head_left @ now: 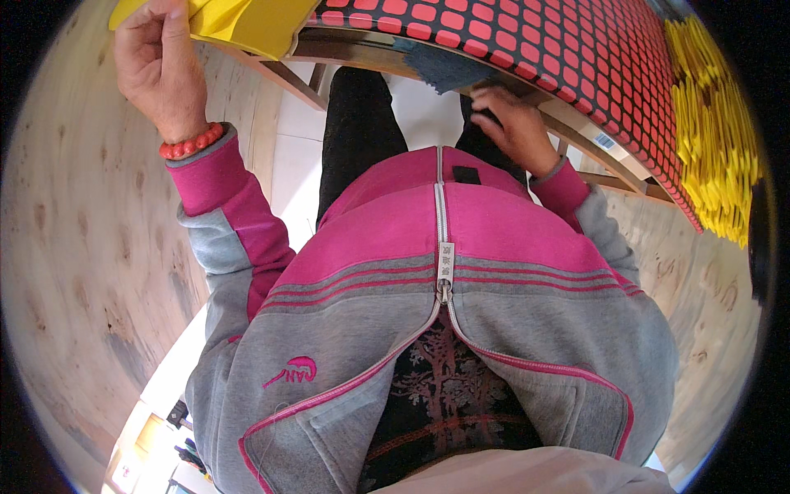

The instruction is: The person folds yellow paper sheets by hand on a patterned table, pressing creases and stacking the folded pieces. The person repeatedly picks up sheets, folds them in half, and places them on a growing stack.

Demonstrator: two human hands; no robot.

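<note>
At the upper left, my left hand (162, 72) is closed, thumb against fingers, on the edge of a smooth yellow sheet-like piece (251, 26). That piece lies over the table's left end and its far part runs out of view; whether it is cloth, paper or plastic I cannot tell. My right hand (517, 130) is just below the table's near edge, its thumb and fingers apart and slightly curled, with nothing visible between them. Close to its fingertips, a blue-grey cloth (444, 67) with a ragged edge hangs under the tabletop.
A red-and-black checked cover (568, 58) spreads over the table. Many yellow folded pieces (714, 136) are stacked at its right end. Wooden frame bars (613, 152) run beneath the tabletop. Below my arms are my black-trousered legs (358, 136) and wood-patterned surfaces (90, 247).
</note>
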